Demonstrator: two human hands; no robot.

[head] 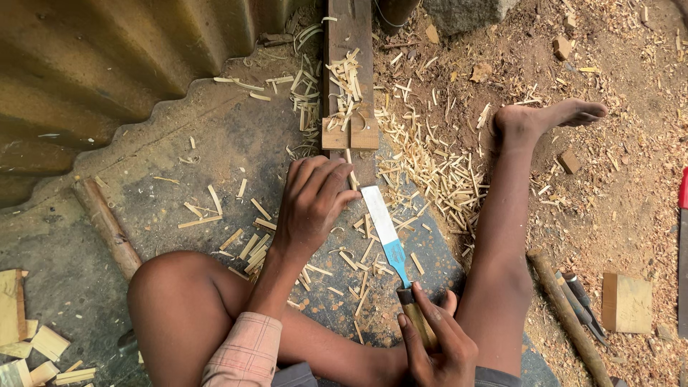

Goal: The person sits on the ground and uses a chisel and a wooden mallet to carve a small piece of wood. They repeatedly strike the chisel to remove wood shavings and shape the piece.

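Chisel (387, 233) lies at a slant on the ground between the person's legs, flat pale blade pointing up toward the plank (349, 72), blue neck and wooden handle at the near end. Right hand (433, 344) is clenched around the handle. Left hand (315, 201) sits just left of the blade, palm down, fingers curled and pressing on the ground at the plank's near end (whether it pins a small piece underneath, cannot tell). Blade tip is just beside the left fingertips.

Plank runs away from the chisel toward the top, a lighter wood block (350, 132) across its near end. Wood shavings (430, 172) piled thick right of the chisel, thinner to its left. Bare foot (548, 115) out past the shavings, up and right of the chisel. Stick (566, 315) and a small wood block (626, 302) well right of the handle. Corrugated metal sheet (107, 64) far upper left. Offcuts (29, 344) far lower left.
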